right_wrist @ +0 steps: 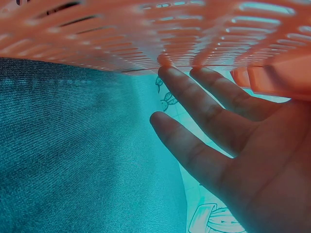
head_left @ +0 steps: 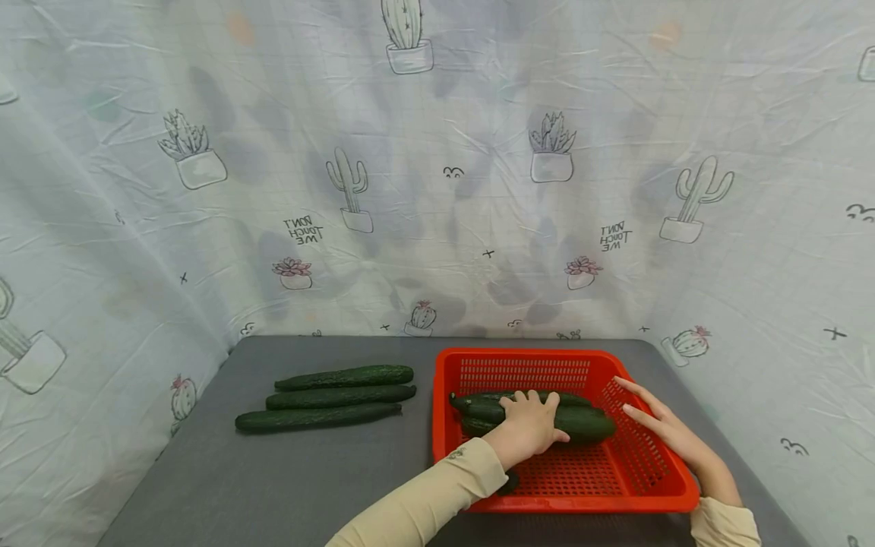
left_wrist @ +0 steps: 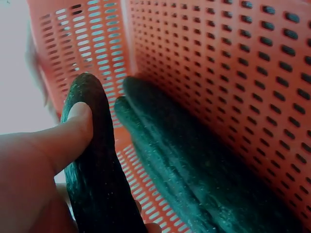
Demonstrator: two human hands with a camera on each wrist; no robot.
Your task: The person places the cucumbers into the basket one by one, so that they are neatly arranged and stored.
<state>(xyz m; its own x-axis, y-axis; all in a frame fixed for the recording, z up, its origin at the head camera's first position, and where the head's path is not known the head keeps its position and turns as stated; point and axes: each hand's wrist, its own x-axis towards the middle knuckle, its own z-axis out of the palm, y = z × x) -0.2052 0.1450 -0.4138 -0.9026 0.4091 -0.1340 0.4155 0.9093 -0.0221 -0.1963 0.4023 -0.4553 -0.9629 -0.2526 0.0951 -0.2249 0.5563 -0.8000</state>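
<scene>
A red plastic basket [head_left: 581, 504] with slotted walls stands at the right of the table, with several dark green cucumbers in it. My left hand [head_left: 528, 427] reaches inside and grips one cucumber [left_wrist: 99, 179], thumb on top and fingertips showing on its far side. Beside it in the left wrist view, other cucumbers [left_wrist: 170, 150] lie along the basket wall. At the basket's right side is my right hand [head_left: 673, 437], two digits over the rim. In the right wrist view its other fingers [right_wrist: 194, 150] extend straight, outside and under the wall.
Three cucumbers [head_left: 335, 396] lie roughly parallel on the grey table [head_left: 273, 486], left of the basket. A dark cucumber end [head_left: 509, 482] shows near the basket's front, partly hidden by my left sleeve. A cactus-print cloth [head_left: 437, 190] hangs around the table's back and sides.
</scene>
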